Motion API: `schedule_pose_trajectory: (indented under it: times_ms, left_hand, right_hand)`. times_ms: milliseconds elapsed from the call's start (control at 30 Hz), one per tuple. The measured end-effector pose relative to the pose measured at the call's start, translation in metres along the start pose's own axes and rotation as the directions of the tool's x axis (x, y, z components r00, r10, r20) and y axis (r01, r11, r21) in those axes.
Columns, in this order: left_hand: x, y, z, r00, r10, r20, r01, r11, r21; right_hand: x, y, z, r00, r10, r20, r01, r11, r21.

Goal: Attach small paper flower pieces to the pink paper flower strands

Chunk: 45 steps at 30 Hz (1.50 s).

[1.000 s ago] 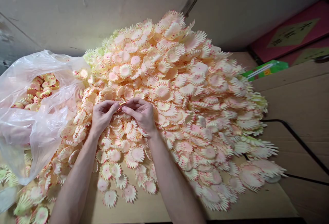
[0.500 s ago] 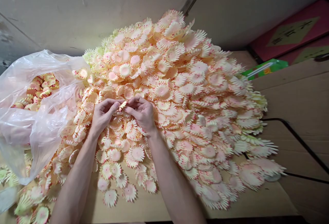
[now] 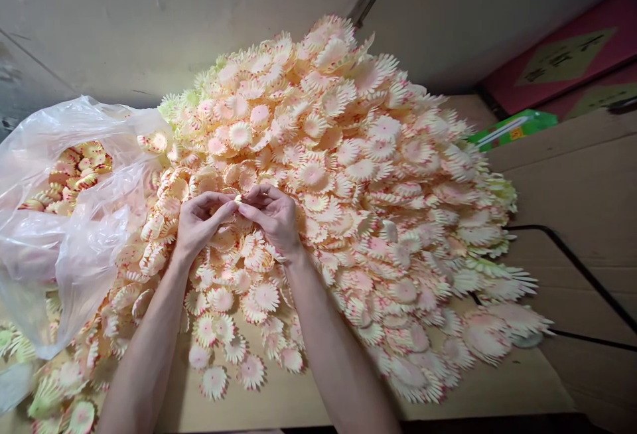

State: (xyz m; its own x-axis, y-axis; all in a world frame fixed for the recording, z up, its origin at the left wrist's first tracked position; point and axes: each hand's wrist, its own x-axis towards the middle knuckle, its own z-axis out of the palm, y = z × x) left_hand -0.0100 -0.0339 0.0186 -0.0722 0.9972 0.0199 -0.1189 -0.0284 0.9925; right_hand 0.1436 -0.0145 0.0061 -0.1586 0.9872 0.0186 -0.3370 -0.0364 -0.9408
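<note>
A big heap of cream and pink fringed flower petal discs [image 3: 358, 175] covers the cardboard surface. My left hand [image 3: 199, 221] and my right hand [image 3: 273, 216] meet over the near left part of the heap, fingers pinched together. Between their fingertips sits a small petal piece [image 3: 237, 200], gripped by both hands. More loose discs [image 3: 233, 348] lie flat below my wrists.
A clear plastic bag [image 3: 64, 235] at the left holds yellowish petal discs [image 3: 74, 175]. A green box [image 3: 512, 127] and red cartons [image 3: 562, 56] stand at the right back. Brown cardboard [image 3: 572, 175] with a black cable [image 3: 577, 268] lies to the right. A grey wall rises behind.
The hands stay together at the same spot; the fingertips shift slightly around the small petal piece. The view has tipped a little.
</note>
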Motion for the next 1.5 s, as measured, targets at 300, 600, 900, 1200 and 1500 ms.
schedule_pose_trajectory:
  times_ms: [300,600,900,1200,1500]
  left_hand:
    - [0.0009,-0.0011,-0.0012,0.999,0.025,-0.031,-0.024,1.0,0.019]
    - [0.0011,-0.0019,-0.0021,0.999,0.023,-0.036,-0.023,1.0,0.002]
    - [0.0012,-0.0001,-0.0015,0.999,0.019,-0.042,-0.019,1.0,0.015]
    - [0.0006,0.002,-0.0005,0.999,0.012,-0.037,-0.012,1.0,0.004]
    - [0.0008,-0.0029,-0.0029,1.0,0.014,-0.016,-0.014,1.0,0.006]
  right_hand:
    - [-0.0006,0.0021,-0.0018,1.0,-0.006,0.015,0.007,1.0,-0.012]
    - [-0.0012,0.001,-0.0015,1.0,-0.007,0.012,0.007,1.0,-0.004]
    - [-0.0016,-0.0006,0.0,1.0,-0.007,-0.001,0.007,1.0,-0.013]
    - [-0.0012,-0.0001,-0.0008,1.0,-0.009,0.005,0.009,1.0,-0.009]
    - [-0.0005,0.0016,-0.0011,1.0,-0.007,-0.014,0.007,1.0,0.007]
